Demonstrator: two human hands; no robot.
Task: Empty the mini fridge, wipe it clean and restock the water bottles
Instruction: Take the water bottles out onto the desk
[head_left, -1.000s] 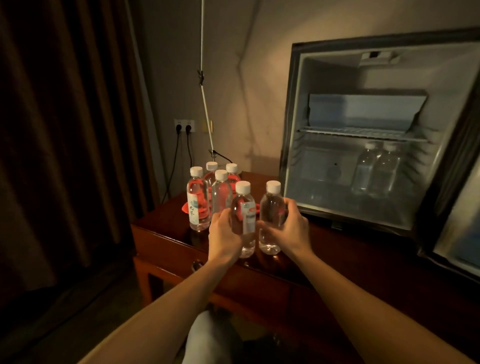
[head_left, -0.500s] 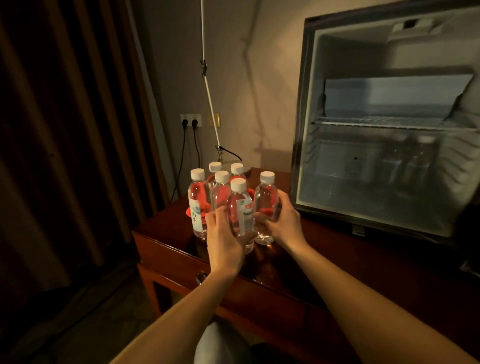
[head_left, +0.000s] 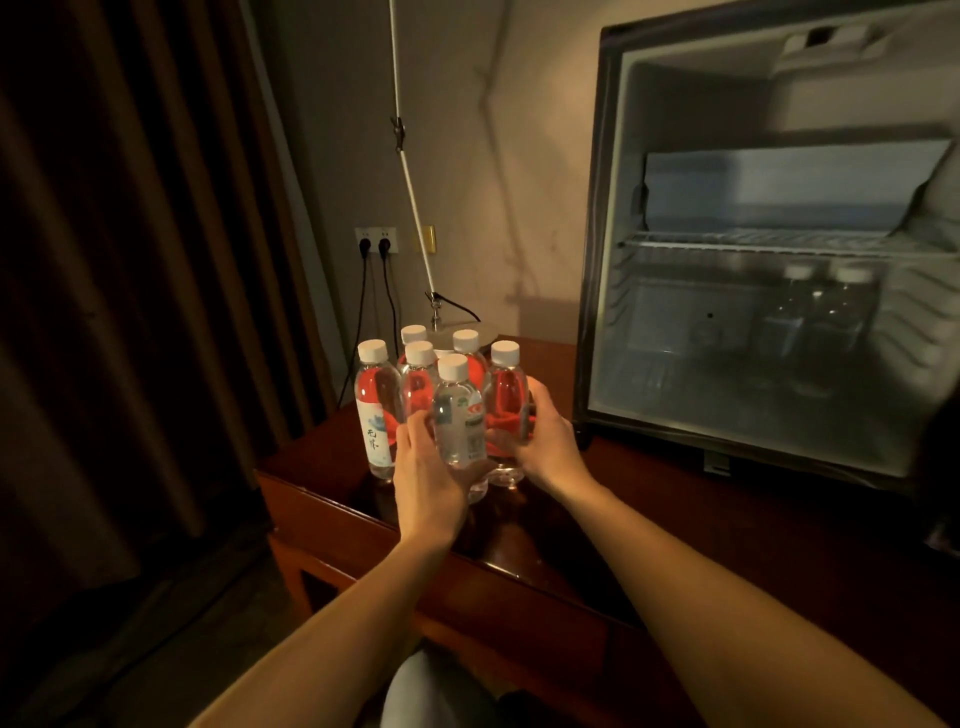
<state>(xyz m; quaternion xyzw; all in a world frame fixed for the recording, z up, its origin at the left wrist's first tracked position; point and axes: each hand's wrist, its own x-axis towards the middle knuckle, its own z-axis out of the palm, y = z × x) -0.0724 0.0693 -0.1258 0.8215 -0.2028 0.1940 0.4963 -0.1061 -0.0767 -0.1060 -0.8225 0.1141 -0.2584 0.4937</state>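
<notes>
Both hands have closed in on the front pair of bottles since a second ago, and the view has swung nearer the fridge. Left hand (head_left: 428, 475) has its grip wrapped round the front bottle (head_left: 460, 415), thumb on the near side and fingers curled past its left flank, low on the body. Right hand (head_left: 543, 441) has its grip round the right-hand bottle (head_left: 508, 402), fingers curved over its right side. The held pair stand upright, side by side, at the front of a cluster of six white-capped bottles on the dark wooden desk (head_left: 701, 519). A tall labelled bottle (head_left: 375, 410) stands at the cluster's left; something red shows through the clear ones behind. To the right, the mini fridge (head_left: 597, 260) sits on the same desk with its door open. Under its wire shelf (head_left: 753, 241), two bottles in the fridge (head_left: 821, 312) stand at the back right, blurred, so their labels cannot be read. Two plugs sit in the wall socket (head_left: 375, 241) behind, beside a dark curtain (head_left: 130, 260).
</notes>
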